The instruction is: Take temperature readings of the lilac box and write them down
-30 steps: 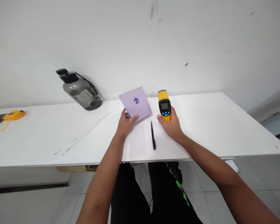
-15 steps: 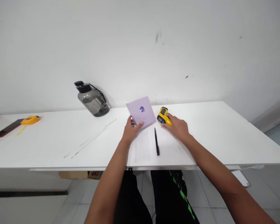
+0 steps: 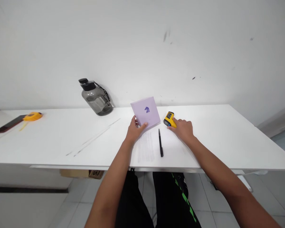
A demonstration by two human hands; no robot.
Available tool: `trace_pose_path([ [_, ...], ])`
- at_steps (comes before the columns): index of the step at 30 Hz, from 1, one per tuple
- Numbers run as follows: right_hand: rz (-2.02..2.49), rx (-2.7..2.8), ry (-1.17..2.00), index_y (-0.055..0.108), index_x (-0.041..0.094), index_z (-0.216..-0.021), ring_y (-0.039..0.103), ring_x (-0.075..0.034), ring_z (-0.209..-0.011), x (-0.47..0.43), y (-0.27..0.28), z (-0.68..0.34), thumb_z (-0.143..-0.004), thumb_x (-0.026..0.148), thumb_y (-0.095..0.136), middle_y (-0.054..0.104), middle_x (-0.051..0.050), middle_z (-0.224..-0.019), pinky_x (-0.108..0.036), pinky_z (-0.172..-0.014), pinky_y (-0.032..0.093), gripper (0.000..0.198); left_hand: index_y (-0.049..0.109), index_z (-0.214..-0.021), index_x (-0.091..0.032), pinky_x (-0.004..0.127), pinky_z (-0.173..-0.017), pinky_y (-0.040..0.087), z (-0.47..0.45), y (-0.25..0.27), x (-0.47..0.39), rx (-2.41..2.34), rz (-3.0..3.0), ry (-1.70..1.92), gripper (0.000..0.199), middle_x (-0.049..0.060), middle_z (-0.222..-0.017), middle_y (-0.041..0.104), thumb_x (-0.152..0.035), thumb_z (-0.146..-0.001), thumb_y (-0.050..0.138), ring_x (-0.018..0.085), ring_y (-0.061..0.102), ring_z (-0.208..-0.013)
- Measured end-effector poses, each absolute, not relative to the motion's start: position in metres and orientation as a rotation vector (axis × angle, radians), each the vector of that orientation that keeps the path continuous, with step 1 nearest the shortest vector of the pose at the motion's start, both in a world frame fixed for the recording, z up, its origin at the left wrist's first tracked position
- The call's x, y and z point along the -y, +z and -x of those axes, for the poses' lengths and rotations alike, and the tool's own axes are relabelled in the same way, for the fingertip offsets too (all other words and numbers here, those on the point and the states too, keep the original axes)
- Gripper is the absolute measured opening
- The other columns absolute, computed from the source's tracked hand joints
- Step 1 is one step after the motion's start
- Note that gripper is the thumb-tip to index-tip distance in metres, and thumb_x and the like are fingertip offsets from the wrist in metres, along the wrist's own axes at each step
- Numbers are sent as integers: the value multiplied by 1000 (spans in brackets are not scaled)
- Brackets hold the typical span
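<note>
My left hand point(image 3: 134, 129) grips the lower left corner of a flat lilac square point(image 3: 147, 110), thumb on its front. It bears a dark purple horse-head mark and is tilted up toward me; I cannot tell whether it is a card or a booklet. Beside it on the right, my right hand point(image 3: 183, 129) is closed around a yellow-and-black infrared thermometer point(image 3: 169, 117), held low over the tabletop with its small screen showing. A black pen point(image 3: 161, 144) lies between my forearms, near a faintly marked, pale area below the lilac square.
The white table point(image 3: 218, 136) runs along a wall. A grey see-through bottle point(image 3: 97, 99) stands at the back left. Farther left lie a yellow tape measure point(image 3: 33, 116) and a dark flat object point(image 3: 10, 124). A cardboard box point(image 3: 76, 173) sits under the table.
The view has shifted slightly. The thermometer has turned a little and moved slightly away from the lilac square. My left hand keeps its hold.
</note>
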State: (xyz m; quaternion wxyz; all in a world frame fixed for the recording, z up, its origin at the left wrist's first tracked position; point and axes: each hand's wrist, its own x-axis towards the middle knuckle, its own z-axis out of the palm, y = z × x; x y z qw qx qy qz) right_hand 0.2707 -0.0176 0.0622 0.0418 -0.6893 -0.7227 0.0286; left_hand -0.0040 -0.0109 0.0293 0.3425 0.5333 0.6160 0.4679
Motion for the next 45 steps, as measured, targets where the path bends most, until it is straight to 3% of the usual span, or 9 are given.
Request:
trace_pose_path([
  [7, 1938, 2177, -89, 60, 18, -158, 61, -40, -136, 16, 48, -271, -107, 39, 63, 63, -25, -155, -51, -106, 45, 55, 49, -161, -27, 52, -110, 55, 5, 28, 11, -1610, -1395, 1202, 96, 17, -149, 66, -62, -80, 87, 35, 65, -133],
  [11, 1312, 2450, -225, 75, 26, -141, 52, -39, -153, 15, 29, -267, -102, 10, 62, 55, -19, -168, -57, -114, 48, 44, 43, -165, -25, 51, -109, 56, 5, 27, 9, -1646, -1372, 1202, 103, 18, -148, 67, -59, -79, 88, 34, 66, -131],
  [15, 648, 2616, -274, 83, 29, -118, 50, -36, -158, 28, 13, -251, -98, 2, 67, 55, -13, -171, -60, -119, 48, 37, 49, -160, -23, 49, -107, 57, 6, 22, 5, -1616, -1403, 1249, 97, 16, -140, 72, -56, -78, 89, 32, 70, -127],
  [18, 469, 2582, -341, 81, 22, -103, 54, -35, -156, 41, 12, -237, -103, 11, 68, 61, -15, -166, -60, -122, 47, 17, 49, -159, -24, 49, -108, 57, 6, 19, 2, -1599, -1402, 1271, 96, 15, -138, 73, -55, -78, 90, 32, 70, -127],
  [20, 458, 2563, -349, 77, 19, -98, 58, -34, -152, 47, 14, -232, -108, 13, 61, 64, -18, -161, -58, -123, 47, 19, 48, -160, -25, 49, -108, 57, 7, 18, 1, -1605, -1399, 1269, 96, 15, -139, 72, -56, -79, 89, 32, 70, -127],
  [24, 610, 2642, -77, 74, 16, -114, 76, -28, -115, 54, 23, -229, -112, 13, 47, 82, -17, -126, -51, -109, 54, 27, 47, -161, -24, 48, -109, 56, 7, 18, 3, -1649, -1422, 1239, 98, 15, -140, 72, -56, -78, 88, 31, 70, -126],
  [27, 737, 2752, 192, 71, 13, -128, 76, -28, -94, 58, 28, -231, -114, 25, 48, 82, -16, -111, -46, -94, 55, 30, 48, -161, -25, 48, -111, 55, 7, 19, 4, -1646, -1465, 1220, 98, 14, -142, 71, -57, -78, 88, 31, 68, -129],
  [33, 851, 2861, 547, 72, 20, -143, 77, -30, -93, 57, 41, -236, -105, 55, 70, 83, -13, -110, -45, -98, 50, 52, 47, -161, -25, 47, -105, 58, 7, 18, 4, -1669, -1419, 1253, 100, 15, -144, 69, -57, -76, 89, 30, 70, -123],
  [45, 1247, 2844, 594, 69, 28, -154, 72, -35, -108, 44, 63, -244, -103, 63, 66, 81, -15, -125, -44, -100, 45, 62, 40, -159, -28, 48, -107, 54, 5, 19, 10, -1706, -1436, 1401, 101, 12, -140, 65, -58, -75, 88, 30, 67, -125],
])
